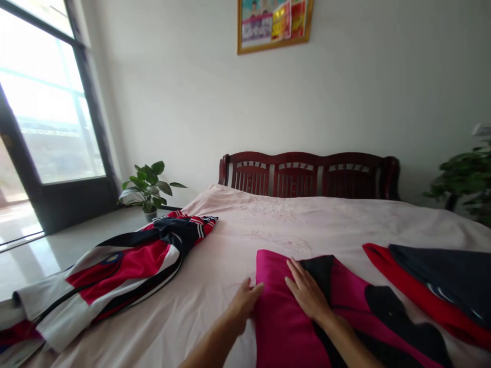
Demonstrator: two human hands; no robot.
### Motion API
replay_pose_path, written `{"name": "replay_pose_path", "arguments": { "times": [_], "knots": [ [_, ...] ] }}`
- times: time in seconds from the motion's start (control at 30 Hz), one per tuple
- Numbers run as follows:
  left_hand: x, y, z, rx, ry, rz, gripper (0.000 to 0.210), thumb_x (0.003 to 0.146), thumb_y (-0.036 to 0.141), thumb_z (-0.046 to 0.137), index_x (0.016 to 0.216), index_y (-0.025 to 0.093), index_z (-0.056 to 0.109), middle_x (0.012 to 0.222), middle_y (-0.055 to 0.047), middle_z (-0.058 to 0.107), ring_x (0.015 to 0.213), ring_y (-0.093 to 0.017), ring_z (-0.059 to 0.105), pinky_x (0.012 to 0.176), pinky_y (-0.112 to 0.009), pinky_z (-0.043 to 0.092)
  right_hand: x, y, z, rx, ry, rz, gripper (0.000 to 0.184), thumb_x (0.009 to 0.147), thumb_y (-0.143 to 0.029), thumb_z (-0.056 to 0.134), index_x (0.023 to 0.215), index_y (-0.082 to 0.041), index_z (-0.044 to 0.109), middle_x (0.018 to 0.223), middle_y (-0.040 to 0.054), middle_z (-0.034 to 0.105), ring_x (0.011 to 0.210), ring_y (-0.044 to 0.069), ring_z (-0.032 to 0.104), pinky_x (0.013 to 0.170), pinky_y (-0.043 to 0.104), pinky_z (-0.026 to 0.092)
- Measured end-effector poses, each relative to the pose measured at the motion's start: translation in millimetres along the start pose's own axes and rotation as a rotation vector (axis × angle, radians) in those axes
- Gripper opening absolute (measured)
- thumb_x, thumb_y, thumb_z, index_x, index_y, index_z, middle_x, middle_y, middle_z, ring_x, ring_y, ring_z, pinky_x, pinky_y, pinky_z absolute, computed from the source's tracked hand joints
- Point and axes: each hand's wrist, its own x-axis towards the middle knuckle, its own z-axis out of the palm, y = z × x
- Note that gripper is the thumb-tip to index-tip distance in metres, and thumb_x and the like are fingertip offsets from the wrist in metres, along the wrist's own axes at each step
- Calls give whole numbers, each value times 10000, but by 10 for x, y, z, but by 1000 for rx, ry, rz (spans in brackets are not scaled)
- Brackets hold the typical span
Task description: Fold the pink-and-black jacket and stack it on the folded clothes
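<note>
A magenta and black garment [282,317], partly folded, lies on the bed in front of me. My right hand [307,294] rests flat on top of it, fingers stretched out. At the garment's left edge is my left hand [243,304], its thumb and index finger apart and the thumb touching or nearly touching the cloth; its other fingers are mostly hidden. One black part of the garment spreads out loosely toward the lower right.
A red, white and navy jacket [134,266] lies spread on the bed's left side. Folded red [406,286] and navy [445,271] clothes lie at right. Beyond the pale pink sheet [230,235] stands a dark wooden bench back [295,176]. Potted plants flank the bed.
</note>
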Motion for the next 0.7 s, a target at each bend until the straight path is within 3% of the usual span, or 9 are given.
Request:
{"name": "replay_pose_path", "arguments": {
  "times": [0.1,0.2,0.27,0.4,0.57,0.7],
  "knots": [
    [10,-15,216,-238,-230,89,469,721,362,722,1099,88,677,928,-138,767,848,-276,723,775,-375,574,7,55,36,124,52,13,687,891,-518,396,1475,-159,448,1579,137,361,1456,260,339,1218,465,226],
    [-5,-64,313,-346,-239,166,407,653,306,771,985,83,691,801,-107,762,716,-252,717,720,-371,580,-1,-35,9,203,94,81,690,859,-515,459,1456,-167,473,1571,135,376,1463,283,322,1226,468,195],
    [-7,-81,246,-357,-199,139,382,640,290,783,955,98,683,760,-87,757,664,-235,710,677,-354,584,-15,-209,-18,210,89,146,682,854,-498,493,1452,-170,478,1573,127,376,1475,307,289,1227,486,176],
    [-25,36,-220,-268,-111,73,319,679,271,780,930,117,658,679,-58,748,574,-208,696,595,-317,590,-24,-768,57,192,34,204,699,902,-470,464,1492,-98,416,1583,175,337,1487,346,241,1218,513,168],
    [-226,473,-1031,-79,-16,4,440,705,248,795,1098,130,635,720,-39,773,611,-241,736,601,-352,618,-12,-1556,490,387,6,235,683,961,-478,367,1543,-121,326,1608,129,293,1501,303,215,1223,506,146],
    [-466,824,-1365,-3,84,-16,322,901,258,609,1186,108,619,728,5,775,721,-203,754,715,-336,607,59,-1940,756,548,-17,265,667,983,-446,321,1538,-77,316,1618,140,262,1507,278,198,1232,489,134]
  ]
}}
